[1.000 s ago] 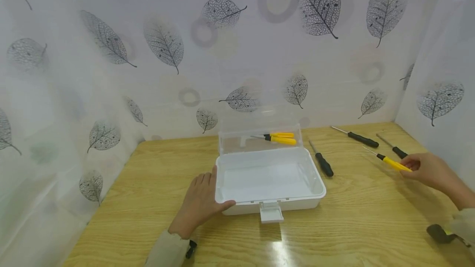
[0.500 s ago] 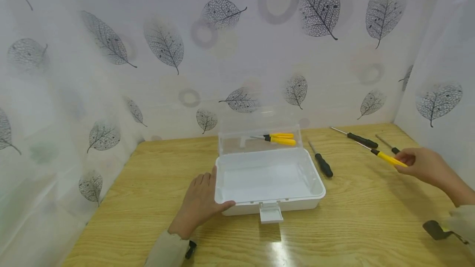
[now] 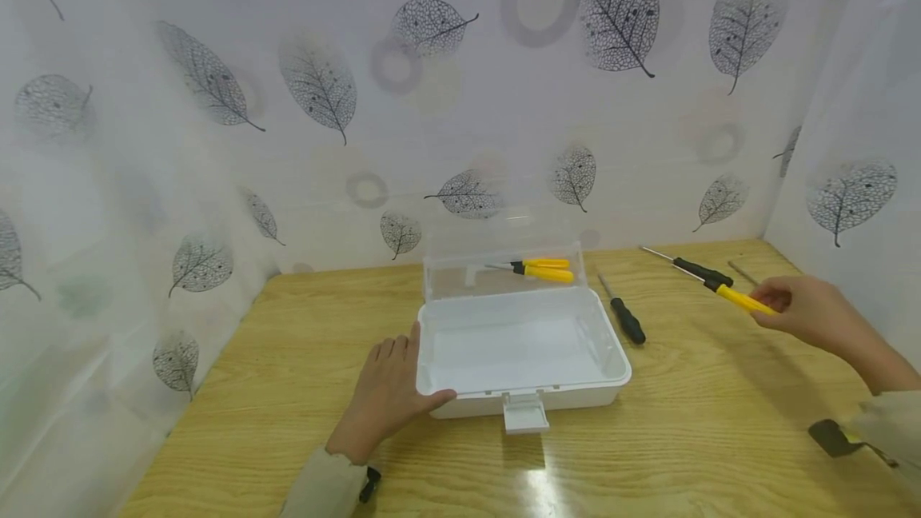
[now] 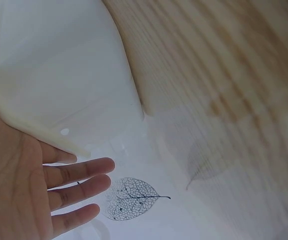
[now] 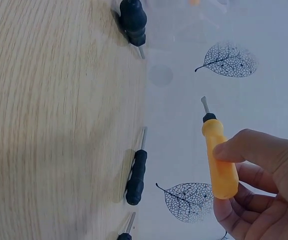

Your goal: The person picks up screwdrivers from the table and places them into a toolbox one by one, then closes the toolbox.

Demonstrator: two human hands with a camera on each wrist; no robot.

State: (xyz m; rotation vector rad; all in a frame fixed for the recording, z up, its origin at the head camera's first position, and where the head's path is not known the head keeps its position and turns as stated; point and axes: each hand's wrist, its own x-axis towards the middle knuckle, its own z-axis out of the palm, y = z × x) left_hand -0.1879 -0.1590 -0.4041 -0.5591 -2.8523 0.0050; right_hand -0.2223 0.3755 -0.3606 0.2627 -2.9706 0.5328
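A yellow-handled screwdriver (image 3: 741, 298) is pinched between thumb and fingers of my right hand (image 3: 809, 312), raised over the table's right side. Its flat tip shows in the right wrist view, past the yellow handle (image 5: 218, 162). My left hand (image 3: 388, 390) rests against the left wall of a white toolbox (image 3: 518, 342), thumb on the front rim and fingers straight. The box's clear lid (image 3: 449, 278) stands open at the back, and two yellow-handled screwdrivers (image 3: 550, 271) lie in it.
Black-handled screwdrivers lie on the wooden table (image 3: 719, 438): one (image 3: 628, 321) right of the box, one (image 3: 703, 271) farther back, another (image 3: 743, 271) partly behind my right hand. The box's front latch (image 3: 525, 414) hangs open. A leaf-patterned curtain (image 3: 489, 102) surrounds the table.
My right hand has moved left and slightly away from me, carrying the yellow screwdriver. The left hand and the box have stayed in place.
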